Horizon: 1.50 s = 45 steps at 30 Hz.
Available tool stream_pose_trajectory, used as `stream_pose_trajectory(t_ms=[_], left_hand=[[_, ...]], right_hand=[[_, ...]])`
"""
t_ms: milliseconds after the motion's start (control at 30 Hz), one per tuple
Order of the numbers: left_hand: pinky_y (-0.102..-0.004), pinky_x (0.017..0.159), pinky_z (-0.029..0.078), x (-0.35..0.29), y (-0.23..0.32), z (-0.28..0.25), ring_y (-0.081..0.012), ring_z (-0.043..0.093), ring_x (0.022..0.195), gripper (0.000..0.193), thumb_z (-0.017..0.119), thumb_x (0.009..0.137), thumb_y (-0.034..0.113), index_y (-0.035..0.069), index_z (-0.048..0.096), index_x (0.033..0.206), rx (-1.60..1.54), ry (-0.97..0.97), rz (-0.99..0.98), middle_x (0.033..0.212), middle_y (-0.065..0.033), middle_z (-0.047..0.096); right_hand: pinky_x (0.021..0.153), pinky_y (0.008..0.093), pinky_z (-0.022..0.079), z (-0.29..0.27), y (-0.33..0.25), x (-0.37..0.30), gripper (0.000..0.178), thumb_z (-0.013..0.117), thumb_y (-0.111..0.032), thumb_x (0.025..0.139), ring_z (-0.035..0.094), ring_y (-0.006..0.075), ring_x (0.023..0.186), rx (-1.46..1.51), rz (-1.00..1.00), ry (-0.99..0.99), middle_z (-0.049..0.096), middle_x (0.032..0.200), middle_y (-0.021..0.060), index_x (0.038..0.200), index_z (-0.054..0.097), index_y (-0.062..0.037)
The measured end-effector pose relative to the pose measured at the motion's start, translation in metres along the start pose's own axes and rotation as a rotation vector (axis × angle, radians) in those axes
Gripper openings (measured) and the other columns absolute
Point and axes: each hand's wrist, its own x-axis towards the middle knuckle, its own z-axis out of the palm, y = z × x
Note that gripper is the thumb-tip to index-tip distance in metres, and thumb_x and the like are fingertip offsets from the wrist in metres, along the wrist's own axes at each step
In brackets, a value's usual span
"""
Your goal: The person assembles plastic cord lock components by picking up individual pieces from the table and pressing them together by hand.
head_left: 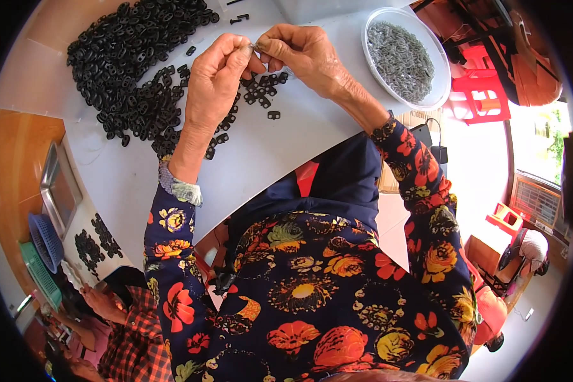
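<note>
My left hand [219, 73] and my right hand [304, 56] meet fingertip to fingertip above the table, both closed in a pinch. Something tiny and dark shows between the fingertips, too small and covered to name. Left of my left hand lies a large heap of small black plastic pieces [130, 57], rounded and two-holed, like cord-lock parts. More of these black pieces [259, 89] are scattered under and just below my hands. To the right of my right hand stands a round, clear plastic bowl [440, 92] full of small grey wiry pieces [401, 60] that look like springs.
The white tabletop [267, 149] curves round in front of me. At the left are a metal tray [60, 184], blue and green baskets [44, 239] and more black pieces [89, 251]. A person in a checked shirt [137, 337] works there. Red stools [477, 92] stand right.
</note>
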Motion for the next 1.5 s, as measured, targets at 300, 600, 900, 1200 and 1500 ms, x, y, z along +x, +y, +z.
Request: stream_pose_trajectory(t_ms=[300,600,900,1200,1500], left_hand=[[-0.0242,0.056,0.046,-0.002,0.001,0.004,-0.0093,0.058,0.063,0.004,0.051,0.092,0.004,0.003,0.054,0.094,0.290,0.064,0.142,0.070,-0.0056,0.063],[-0.0246,0.064,0.051,-0.007,0.001,0.009,-0.0099,0.062,0.069,0.010,0.050,0.093,0.003,0.000,0.056,0.101,0.309,0.062,0.052,0.075,-0.0055,0.065],[-0.0264,0.059,0.049,-0.007,-0.005,0.011,-0.0128,0.060,0.062,0.009,0.050,0.092,0.004,0.001,0.054,0.099,0.410,0.125,0.136,0.071,-0.0069,0.062],[-0.0349,0.058,0.047,-0.006,0.006,0.008,-0.0276,0.054,0.062,0.007,0.050,0.085,-0.002,-0.002,0.050,0.092,0.350,0.002,-0.082,0.074,-0.0167,0.057],[-0.0387,0.064,0.050,-0.005,0.003,0.005,-0.0313,0.061,0.077,0.019,0.058,0.080,-0.004,-0.002,0.055,0.099,0.683,0.054,0.355,0.082,-0.0162,0.061]], right_hand=[[0.063,0.0215,0.047,0.000,0.000,0.000,0.024,0.059,-0.020,0.094,0.052,0.0057,0.067,-0.115,0.043,0.013,0.060,0.076,0.0006,0.095,0.065,0.0037],[0.064,0.0211,0.047,0.000,0.006,-0.001,0.022,0.061,-0.018,0.092,0.052,0.0058,0.068,-0.036,0.053,0.026,0.062,0.078,0.0010,0.097,0.066,0.0033],[0.056,0.0213,0.046,0.009,0.007,0.000,0.018,0.064,-0.015,0.087,0.053,0.0048,0.063,0.028,-0.002,0.095,0.061,0.069,0.0006,0.090,0.067,0.0028],[0.065,0.0230,0.049,0.008,0.003,-0.003,0.018,0.061,-0.014,0.087,0.056,0.0074,0.069,-0.009,0.126,0.069,0.061,0.077,0.0017,0.090,0.064,0.0035],[0.061,0.0215,0.046,0.002,-0.007,0.001,0.015,0.060,-0.012,0.086,0.055,0.0063,0.065,-0.111,0.160,0.052,0.060,0.073,-0.0006,0.085,0.065,0.0024]])
